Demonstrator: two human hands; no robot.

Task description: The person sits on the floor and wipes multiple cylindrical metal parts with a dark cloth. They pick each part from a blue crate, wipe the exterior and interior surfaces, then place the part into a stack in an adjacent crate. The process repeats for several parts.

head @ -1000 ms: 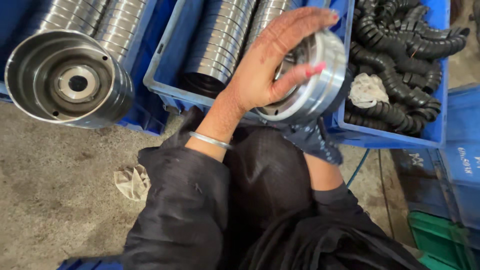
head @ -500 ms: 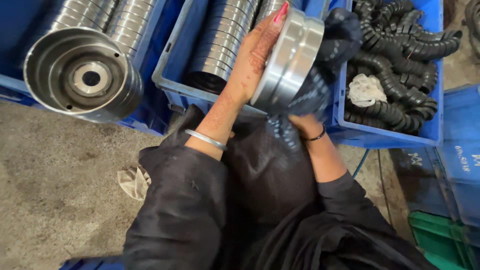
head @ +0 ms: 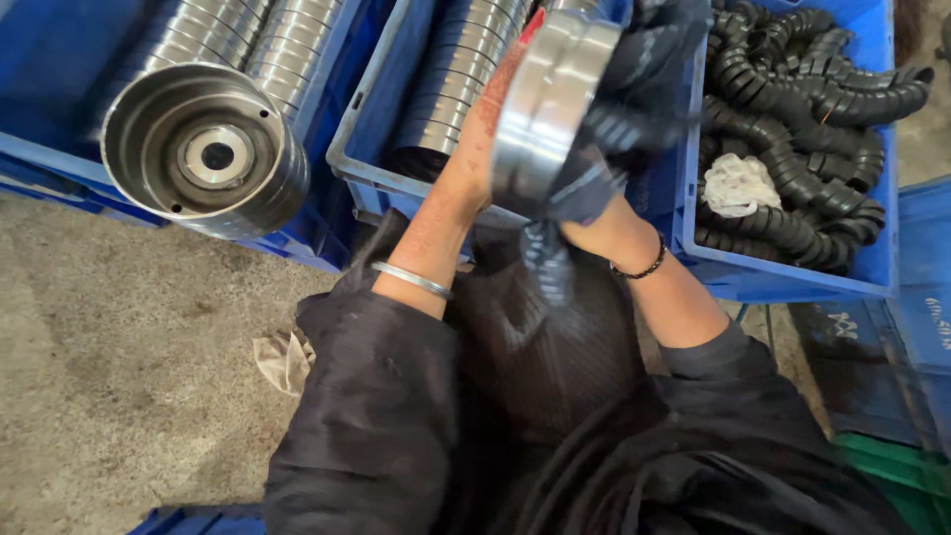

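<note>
Over the near rim of the middle blue crate point(head: 396, 188) I've got a round metal ring part point(head: 550, 109) up on edge, tilted, between both hands. Left hand point(head: 475, 149) lies flat against its left face, fingers spread and pressing. Right hand point(head: 614, 149) is buried in a dark cloth point(head: 604, 119) wrapped on the ring's right face; I can't tell its finger position under the cloth.

Handling, my read: machined steel, stiff, fairly heavy for its size, smooth and probably oily, so slippery. Best grip looks to be the grooved outer rim or palms on both flat faces, cloth helping friction.

Middle crate holds a row of similar rings point(head: 456, 69) on edge. Left crate point(head: 59, 59) has more, with a steel drum housing point(head: 203, 154) at its near edge. Right blue crate point(head: 792, 277) holds black ribbed rubber pieces point(head: 792, 109) and a white rag point(head: 738, 183). White printed marks on a blue crate point(head: 926, 307) at far right; green crate point(head: 897, 476) at lower right corner. Crumpled rag point(head: 282, 362) on the concrete floor point(head: 109, 376).
</note>
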